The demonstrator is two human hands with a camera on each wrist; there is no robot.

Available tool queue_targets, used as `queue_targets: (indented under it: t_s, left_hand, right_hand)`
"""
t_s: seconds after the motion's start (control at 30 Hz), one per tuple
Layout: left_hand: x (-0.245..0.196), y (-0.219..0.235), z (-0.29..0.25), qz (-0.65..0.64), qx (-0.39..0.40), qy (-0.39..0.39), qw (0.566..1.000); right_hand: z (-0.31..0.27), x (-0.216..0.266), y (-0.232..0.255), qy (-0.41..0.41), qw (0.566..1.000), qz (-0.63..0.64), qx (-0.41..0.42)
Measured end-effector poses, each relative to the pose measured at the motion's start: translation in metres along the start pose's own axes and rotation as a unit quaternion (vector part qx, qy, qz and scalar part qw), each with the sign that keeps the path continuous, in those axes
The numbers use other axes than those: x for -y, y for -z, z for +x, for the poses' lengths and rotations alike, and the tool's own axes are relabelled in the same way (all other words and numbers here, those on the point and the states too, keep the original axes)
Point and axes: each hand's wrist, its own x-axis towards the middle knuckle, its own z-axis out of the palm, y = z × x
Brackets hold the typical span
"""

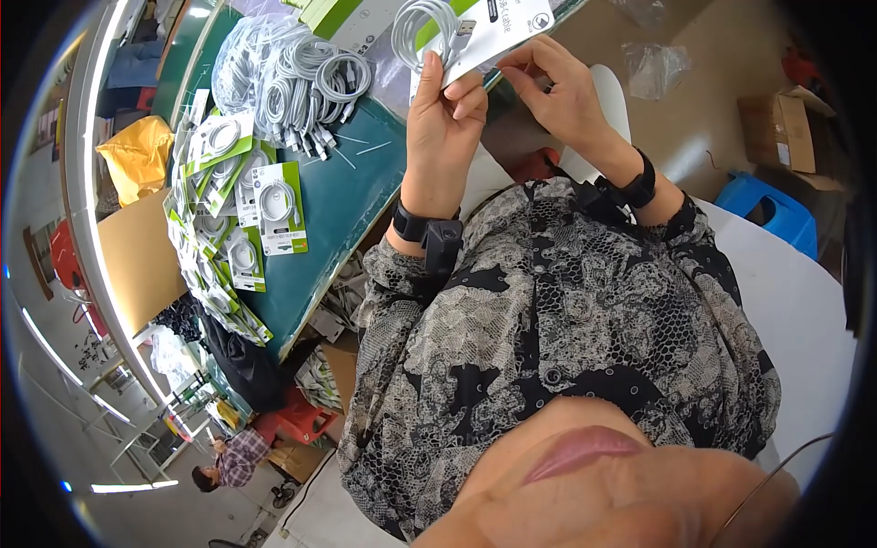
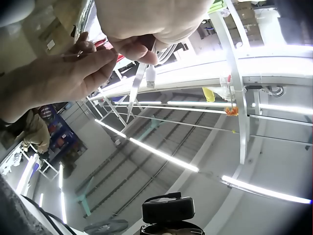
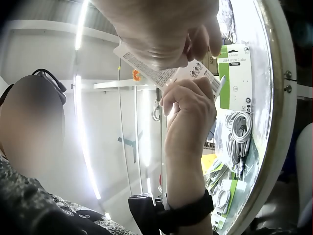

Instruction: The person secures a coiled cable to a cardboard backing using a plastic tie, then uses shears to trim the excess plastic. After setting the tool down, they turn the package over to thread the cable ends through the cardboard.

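Note:
In the head view, a coiled white USB cable (image 1: 427, 32) lies against a white and green packaging card (image 1: 507, 32) printed "USB-C cable". My left hand (image 1: 445, 128) grips the card and coil by the lower corner, thumb up over the cable. One USB plug (image 2: 151, 76) sticks out below the left fingers in the left wrist view. At the card's lower edge, my right hand (image 1: 562, 96) has its thumb and index fingertips close together. Seen from the right wrist, the right hand (image 3: 161, 32) covers part of the card's printed back (image 3: 154, 73).
Bundled white cables (image 1: 315, 87) lie on the green table (image 1: 338, 196), beside a pile of carded cables (image 1: 279, 201). A yellow bag (image 1: 135, 155) is beyond. A blue stool (image 1: 772, 210) and a cardboard box (image 1: 776, 132) stand at right. Another person (image 1: 239, 457) is in the background.

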Motion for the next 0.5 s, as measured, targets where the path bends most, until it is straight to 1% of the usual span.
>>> queue_targets:
  t_s: [0.07, 0.17, 0.2, 0.33, 0.37, 0.43, 0.47, 0.5]
  left_hand:
    - [0.0, 0.002, 0.0, -0.009, 0.004, 0.011, 1.0]
    - [0.001, 0.004, -0.001, -0.063, -0.016, 0.023, 0.998]
    - [0.0, 0.003, -0.001, -0.063, -0.015, 0.023, 0.998]
    - [0.0, 0.002, -0.001, -0.05, -0.003, 0.024, 0.998]
    - [0.001, 0.004, 0.0, -0.03, -0.006, 0.023, 0.999]
    - [0.003, 0.009, 0.001, 0.009, -0.012, 0.023, 1.0]
    - [0.005, 0.01, 0.001, 0.008, -0.01, 0.024, 1.0]
    - [0.007, 0.01, 0.0, 0.025, -0.019, 0.016, 0.999]
  right_hand:
    - [0.001, -0.001, -0.002, -0.002, 1.0, 0.008, -0.005]
    - [0.001, -0.004, 0.0, 0.007, 1.0, 0.004, 0.001]
    - [0.001, -0.005, 0.0, 0.012, 1.0, 0.002, 0.003]
    - [0.0, -0.001, 0.001, 0.005, 1.0, 0.001, 0.018]
    - [0.001, -0.001, -0.001, 0.005, 1.0, 0.0, 0.018]
    - [0.003, 0.0, -0.011, 0.026, 1.0, 0.005, -0.01]
    - [0.003, -0.001, -0.013, 0.037, 0.999, 0.007, -0.025]
    - [0.003, -0.003, -0.012, 0.038, 0.999, 0.006, -0.025]
